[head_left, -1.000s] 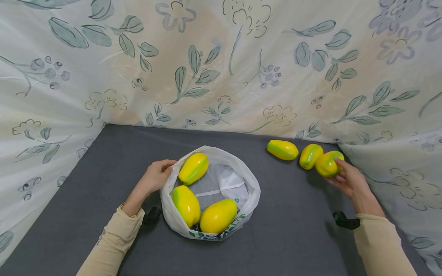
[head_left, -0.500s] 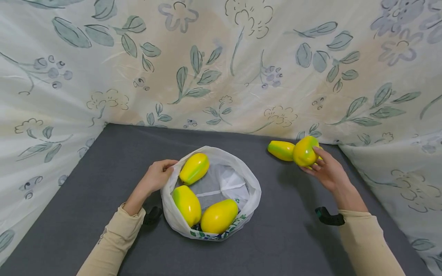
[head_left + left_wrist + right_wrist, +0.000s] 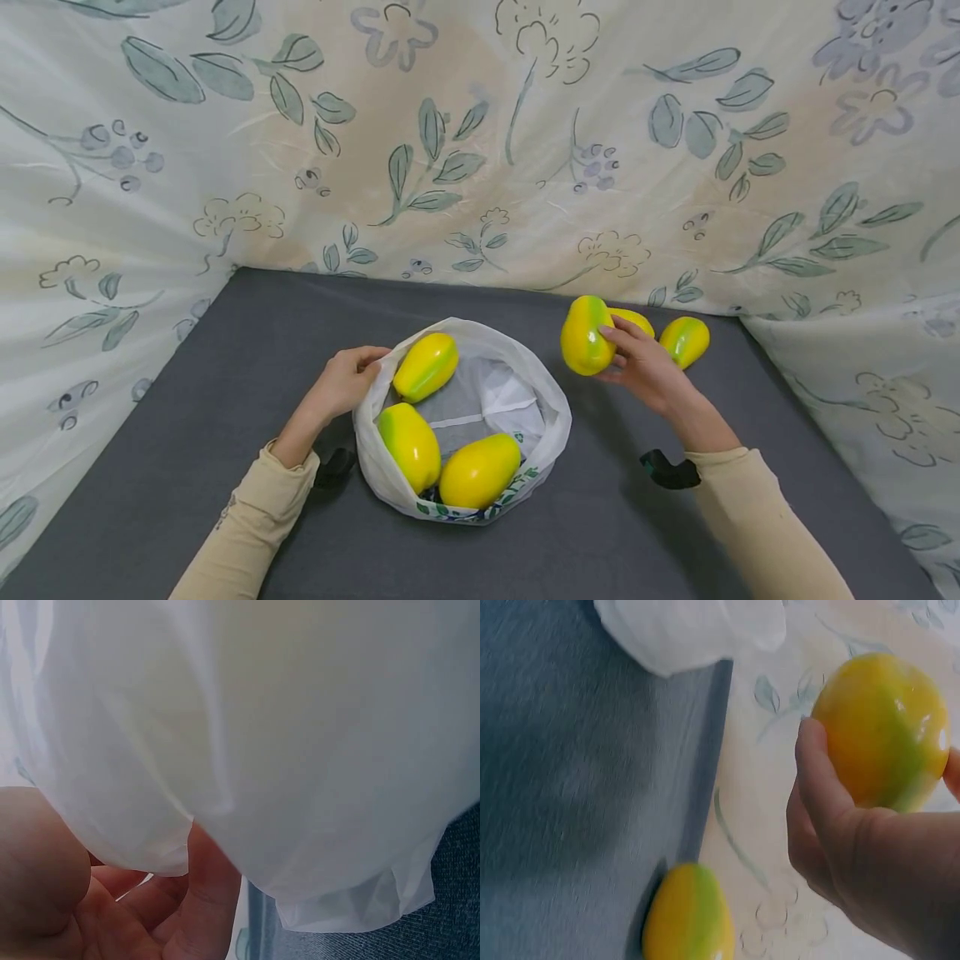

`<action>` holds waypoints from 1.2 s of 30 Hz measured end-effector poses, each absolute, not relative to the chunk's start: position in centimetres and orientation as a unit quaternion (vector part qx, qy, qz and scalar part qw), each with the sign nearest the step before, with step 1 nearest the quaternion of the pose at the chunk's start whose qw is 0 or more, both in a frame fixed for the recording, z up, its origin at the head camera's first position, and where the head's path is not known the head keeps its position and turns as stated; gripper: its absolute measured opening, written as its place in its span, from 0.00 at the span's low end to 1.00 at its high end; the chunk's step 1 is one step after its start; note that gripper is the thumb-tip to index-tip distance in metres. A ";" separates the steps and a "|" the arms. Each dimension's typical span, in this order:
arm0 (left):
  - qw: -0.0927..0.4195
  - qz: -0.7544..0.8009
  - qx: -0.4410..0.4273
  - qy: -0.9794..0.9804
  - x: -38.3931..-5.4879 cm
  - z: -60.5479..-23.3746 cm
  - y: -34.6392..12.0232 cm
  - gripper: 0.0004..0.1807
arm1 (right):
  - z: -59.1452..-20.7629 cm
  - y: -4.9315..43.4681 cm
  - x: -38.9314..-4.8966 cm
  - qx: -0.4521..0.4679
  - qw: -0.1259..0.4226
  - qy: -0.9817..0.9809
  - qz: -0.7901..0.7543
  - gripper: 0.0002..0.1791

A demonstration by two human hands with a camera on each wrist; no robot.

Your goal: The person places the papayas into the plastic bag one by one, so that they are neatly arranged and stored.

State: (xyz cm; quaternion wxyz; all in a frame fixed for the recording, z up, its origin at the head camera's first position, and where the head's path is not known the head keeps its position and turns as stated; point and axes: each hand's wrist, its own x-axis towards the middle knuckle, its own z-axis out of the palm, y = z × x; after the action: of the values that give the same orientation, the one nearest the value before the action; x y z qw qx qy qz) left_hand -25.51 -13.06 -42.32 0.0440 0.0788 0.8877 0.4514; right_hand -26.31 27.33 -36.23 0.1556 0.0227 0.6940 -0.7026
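Note:
A white plastic bag [image 3: 555,417] stands with its mouth wide, three yellow-green papayas [image 3: 480,471] inside. At the bag's left rim, my left hand [image 3: 341,383] pinches the plastic between thumb and fingers; in the left wrist view the bag film [image 3: 300,772] covers most of the picture. My right hand [image 3: 648,367] grips another papaya [image 3: 587,336] above the table, right of the bag. That same papaya [image 3: 885,731] shows between thumb and fingers in the right wrist view. Behind the right hand lie two papayas, one partly hidden [image 3: 633,321] and one to its right [image 3: 685,340].
A dark grey cloth [image 3: 247,333] covers the table. Floral fabric [image 3: 450,150] hangs at the back and along both sides, meeting the table's far edge close behind the loose papayas. Green print [image 3: 517,483] marks the bag's front.
My right hand has lifted the rightmost papaya and carried it left, past the other two, toward the bag. The left hand keeps its place on the rim.

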 end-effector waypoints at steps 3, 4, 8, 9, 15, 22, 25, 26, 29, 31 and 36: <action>0.043 0.452 0.081 0.887 -25.5 -42.3 -13.1 0.19 | -36.4 26.1 -26.4 -0.004 0.168 0.702 -0.692 0.41; 0.044 0.453 0.081 0.887 -25.4 -42.3 -13.1 0.19 | -36.5 25.8 -26.4 -0.015 0.173 0.704 -0.689 0.40; 0.042 0.456 0.083 0.885 -25.3 -42.2 -13.1 0.18 | -37.0 24.3 -26.5 -0.046 0.193 0.696 -0.691 0.38; 0.042 0.456 0.083 0.885 -25.3 -42.2 -13.1 0.18 | -37.1 24.0 -26.5 -0.050 0.199 0.692 -0.692 0.37; 0.041 0.457 0.081 0.885 -25.3 -42.3 -13.1 0.18 | -37.8 22.1 -26.2 -0.066 0.237 0.675 -0.696 0.36; 0.042 0.460 0.084 0.883 -25.2 -42.1 -13.1 0.18 | -38.7 20.3 -26.0 -0.074 0.282 0.667 -0.686 0.37; 0.043 0.461 0.082 0.883 -25.2 -42.1 -13.0 0.18 | -39.3 19.6 -26.0 -0.066 0.284 0.667 -0.685 0.38; 0.044 0.461 0.082 0.883 -25.2 -42.1 -13.0 0.18 | -39.5 19.4 -25.9 -0.060 0.284 0.669 -0.685 0.37; 0.043 0.460 0.083 0.883 -25.2 -42.1 -12.9 0.18 | -40.1 18.9 -26.0 -0.053 0.285 0.679 -0.675 0.38; 0.040 0.459 0.084 0.884 -25.2 -42.0 -12.9 0.18 | -40.5 18.5 -26.0 -0.048 0.286 0.686 -0.667 0.37; 0.038 0.460 0.081 0.883 -25.2 -42.0 -13.0 0.18 | -41.4 17.8 -26.2 -0.041 0.278 0.712 -0.644 0.37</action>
State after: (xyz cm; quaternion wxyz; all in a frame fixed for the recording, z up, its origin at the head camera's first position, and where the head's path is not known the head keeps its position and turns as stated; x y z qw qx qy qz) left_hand -25.24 -12.96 -42.05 0.0375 0.0813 0.8834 0.4600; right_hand -26.15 17.78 -41.37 0.2781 -0.0407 0.7118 -0.6437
